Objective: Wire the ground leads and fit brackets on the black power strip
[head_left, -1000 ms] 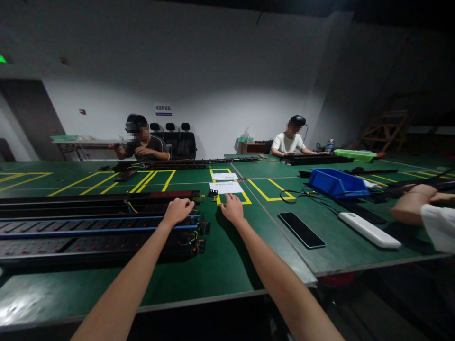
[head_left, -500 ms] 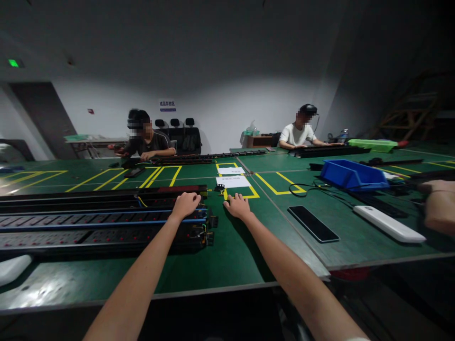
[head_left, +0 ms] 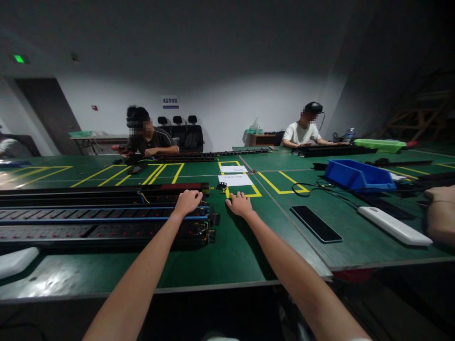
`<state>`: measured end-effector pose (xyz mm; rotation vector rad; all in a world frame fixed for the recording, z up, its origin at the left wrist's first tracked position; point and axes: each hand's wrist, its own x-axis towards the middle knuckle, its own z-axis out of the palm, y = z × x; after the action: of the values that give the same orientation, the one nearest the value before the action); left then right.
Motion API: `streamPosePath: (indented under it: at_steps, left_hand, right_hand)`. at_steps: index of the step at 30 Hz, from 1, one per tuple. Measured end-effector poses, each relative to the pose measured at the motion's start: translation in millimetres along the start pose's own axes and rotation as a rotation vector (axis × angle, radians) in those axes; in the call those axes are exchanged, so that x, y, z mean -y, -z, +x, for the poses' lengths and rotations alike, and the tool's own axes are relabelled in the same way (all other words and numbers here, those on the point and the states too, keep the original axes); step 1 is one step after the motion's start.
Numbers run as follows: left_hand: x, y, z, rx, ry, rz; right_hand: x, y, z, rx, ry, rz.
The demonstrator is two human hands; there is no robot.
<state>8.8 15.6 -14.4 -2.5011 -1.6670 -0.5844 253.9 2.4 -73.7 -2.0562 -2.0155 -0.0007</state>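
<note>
My left hand (head_left: 189, 202) rests on top of the long black power strips (head_left: 117, 232) near their right-hand ends, its fingers loosely bent and apart, not closed round anything. Blue edges and rows of small red dots run along the strips, and short wires show at their ends. Palm down on the green table (head_left: 249, 255), my right hand (head_left: 241, 204) lies with spread fingers beside the yellow tape, holding nothing. Just beyond it are a small black bracket (head_left: 222, 185) and a white paper label (head_left: 235, 180).
On the right are a black phone (head_left: 315, 223), a white oblong device (head_left: 394, 225) with a cable and a blue bin (head_left: 359, 175). Another person's hand (head_left: 441, 213) is at the right edge. Two people (head_left: 154, 138) (head_left: 304, 134) sit across the table. A white object (head_left: 17, 263) lies front left.
The view has shifted slightly, so the scene sits a little further right. Both hands stay in the same places on the strips and the table.
</note>
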Motion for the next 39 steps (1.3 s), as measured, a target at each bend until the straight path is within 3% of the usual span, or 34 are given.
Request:
streamPosePath:
  at_steps: [6,12,27,36,39]
  left_hand:
    - [-0.7,-1.2,0.4,-0.001,0.012,0.004]
    - [0.2,-2.2,0.3,-0.011,0.005,0.007]
    - [-1.5,1.5,-2.7,-0.014,-0.007,0.022]
    - [1.0,-1.9,-1.6,-0.025,0.003,0.019]
    - [1.1,-1.8,-1.8,-0.028,0.002,0.017]
  right_hand:
    - [3.1,-3.8,0.4,-0.013,-0.024,0.011]
    - [5.6,-11.0,10.9,0.022,0.149,0.112]
    - [4.6,-6.1,15.4,0.042,0.266,0.161]
    - [14.1,3.5,2.4,-0.187,0.303,0.100]
    - [18.7,4.1,-0.6,-0.193,0.296,0.067]
